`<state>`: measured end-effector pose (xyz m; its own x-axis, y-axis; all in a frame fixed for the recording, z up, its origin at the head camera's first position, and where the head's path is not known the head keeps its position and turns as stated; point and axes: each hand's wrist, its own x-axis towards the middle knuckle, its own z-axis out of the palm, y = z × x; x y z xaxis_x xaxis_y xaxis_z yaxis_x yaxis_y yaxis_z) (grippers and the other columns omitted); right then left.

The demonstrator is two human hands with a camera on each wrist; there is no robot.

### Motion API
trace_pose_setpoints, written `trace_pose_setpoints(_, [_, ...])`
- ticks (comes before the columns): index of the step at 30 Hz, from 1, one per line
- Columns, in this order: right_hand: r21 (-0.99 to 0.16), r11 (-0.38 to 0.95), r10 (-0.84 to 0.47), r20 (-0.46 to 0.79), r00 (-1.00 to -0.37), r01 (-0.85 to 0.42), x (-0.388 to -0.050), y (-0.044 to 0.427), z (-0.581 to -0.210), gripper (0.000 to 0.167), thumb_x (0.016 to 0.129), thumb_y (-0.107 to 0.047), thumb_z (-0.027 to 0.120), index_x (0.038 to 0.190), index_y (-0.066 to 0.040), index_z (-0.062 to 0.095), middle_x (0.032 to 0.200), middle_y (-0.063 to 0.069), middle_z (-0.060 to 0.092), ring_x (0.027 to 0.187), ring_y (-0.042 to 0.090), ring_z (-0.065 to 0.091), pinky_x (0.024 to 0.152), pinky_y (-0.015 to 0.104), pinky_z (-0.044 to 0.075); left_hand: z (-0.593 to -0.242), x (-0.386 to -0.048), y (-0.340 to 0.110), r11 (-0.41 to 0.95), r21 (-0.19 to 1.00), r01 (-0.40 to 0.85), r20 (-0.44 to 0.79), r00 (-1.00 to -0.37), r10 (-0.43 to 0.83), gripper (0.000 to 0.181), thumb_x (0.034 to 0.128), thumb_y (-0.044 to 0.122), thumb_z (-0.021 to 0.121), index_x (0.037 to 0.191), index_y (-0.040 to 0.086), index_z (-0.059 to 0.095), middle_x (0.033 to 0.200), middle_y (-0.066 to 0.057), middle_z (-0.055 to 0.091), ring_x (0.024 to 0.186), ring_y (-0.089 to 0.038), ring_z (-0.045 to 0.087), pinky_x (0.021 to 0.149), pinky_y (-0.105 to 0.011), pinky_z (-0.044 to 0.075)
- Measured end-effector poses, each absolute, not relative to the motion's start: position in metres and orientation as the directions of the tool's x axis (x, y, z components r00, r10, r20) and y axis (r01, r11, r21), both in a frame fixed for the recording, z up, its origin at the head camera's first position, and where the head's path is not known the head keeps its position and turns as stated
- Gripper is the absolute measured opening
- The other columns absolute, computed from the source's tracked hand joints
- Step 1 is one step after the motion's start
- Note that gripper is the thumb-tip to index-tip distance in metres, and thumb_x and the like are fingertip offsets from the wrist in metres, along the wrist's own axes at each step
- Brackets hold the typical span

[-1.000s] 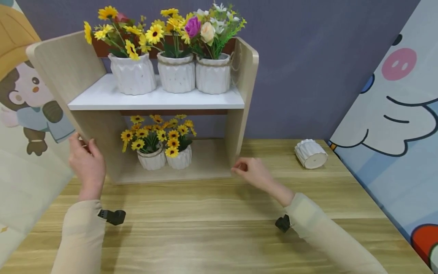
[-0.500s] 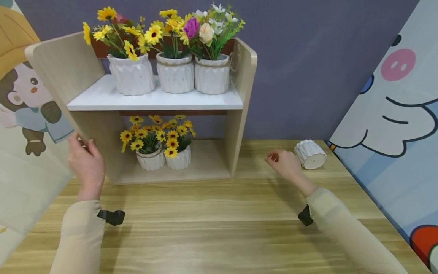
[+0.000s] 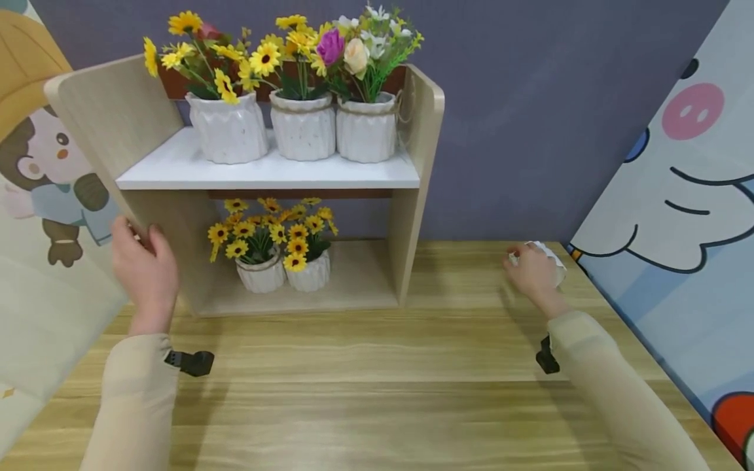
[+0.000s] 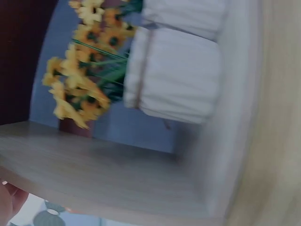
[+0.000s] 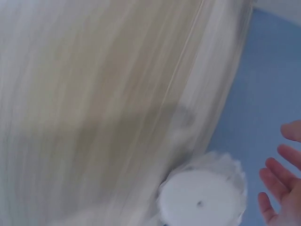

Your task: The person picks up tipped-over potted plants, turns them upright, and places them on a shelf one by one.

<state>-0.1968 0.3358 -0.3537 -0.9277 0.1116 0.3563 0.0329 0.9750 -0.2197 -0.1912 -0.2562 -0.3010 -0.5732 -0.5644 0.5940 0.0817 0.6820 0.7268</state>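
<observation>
A small two-tier wooden shelf (image 3: 412, 216) stands on the table. My left hand (image 3: 144, 271) holds the front edge of its left side panel, with thumb and fingers on either side; only a bit of this hand (image 4: 7, 202) enters the left wrist view. At the table's far right lies a white fluted pot (image 5: 200, 197) on its side, its flat base with a small hole facing the right wrist camera. My right hand (image 3: 533, 271) is over this pot in the head view and partly hides it. In the right wrist view the fingers are spread and apart from the pot.
Three white pots of flowers (image 3: 303, 127) stand on the upper white board (image 3: 271, 176). Two smaller pots with yellow flowers (image 3: 261, 273) are below. A grey-purple wall (image 3: 501, 131) rises behind, with cartoon panels (image 3: 701, 216) on both sides.
My right hand has moved from beside the shelf's right panel, rightward to the lying pot. The left hand has stayed at the left panel, shifting only slightly.
</observation>
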Motion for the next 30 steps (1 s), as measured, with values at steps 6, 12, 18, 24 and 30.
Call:
trace_pose_setpoints(6, [-0.24,0.967,0.169,0.345,-0.923,0.088,-0.199,0.357,-0.357,0.036,0.089,-0.026,0.052,0.114,0.0,0.054,0.117,0.029,0.047,0.102,0.049,0.045,0.08,0.063,0.032,-0.286,-0.199,-0.254,0.63,0.772,0.086,0.57,-0.532,-0.626,0.046,0.093,0.044,0.038,0.11,0.004,0.054,0.079,0.016,0.042,0.077,-0.003,0.043,0.065,-0.018,0.031])
trace_pose_setpoints(12, [-0.236,0.967,0.181,0.355,-0.917,0.099,-0.202,0.369,-0.362,0.047,0.086,-0.023,0.056,0.122,0.005,0.046,0.124,0.033,0.037,0.117,0.051,0.029,0.095,0.064,0.02,-0.286,-0.202,-0.254,0.598,0.797,0.083,0.554,-0.493,-0.671,0.048,0.0928,0.046,0.038,0.103,0.003,0.057,0.07,0.023,0.036,0.067,0.005,0.037,0.059,-0.018,0.026])
trace_pose_setpoints(18, [-0.224,0.962,0.214,0.251,-0.944,0.158,-0.208,0.37,-0.361,0.071,0.084,-0.029,0.06,0.137,0.004,0.027,0.136,0.039,0.02,0.127,0.053,0.012,0.1,0.066,0.007,-0.29,-0.205,-0.256,0.578,0.808,0.109,0.561,-0.439,-0.702,0.03,0.0921,0.045,0.043,0.076,0.022,0.053,0.067,0.025,0.037,0.066,0.007,0.037,0.059,-0.016,0.025])
trace_pose_setpoints(24, [-0.206,0.96,0.225,0.167,-0.96,0.189,-0.213,0.369,-0.365,0.078,0.083,-0.033,0.06,0.141,0.001,0.019,0.135,0.042,0.016,0.122,0.057,0.015,0.097,0.066,0.013,-0.29,-0.204,-0.255,0.559,0.814,0.156,0.568,-0.415,-0.711,0.027,0.0908,0.044,0.046,0.067,0.037,0.037,0.062,0.026,0.036,0.062,0.007,0.036,0.057,-0.016,0.024])
trace_pose_setpoints(30, [-0.189,0.961,0.225,0.102,-0.969,0.203,-0.216,0.37,-0.369,0.079,0.084,-0.031,0.059,0.143,-0.002,0.015,0.131,0.043,0.019,0.118,0.058,0.019,0.095,0.066,0.015,-0.291,-0.203,-0.255,0.574,0.801,0.167,0.585,-0.415,-0.696,0.028,0.0908,0.044,0.046,0.066,0.037,0.036,0.063,0.027,0.036,0.062,0.007,0.036,0.058,-0.016,0.024])
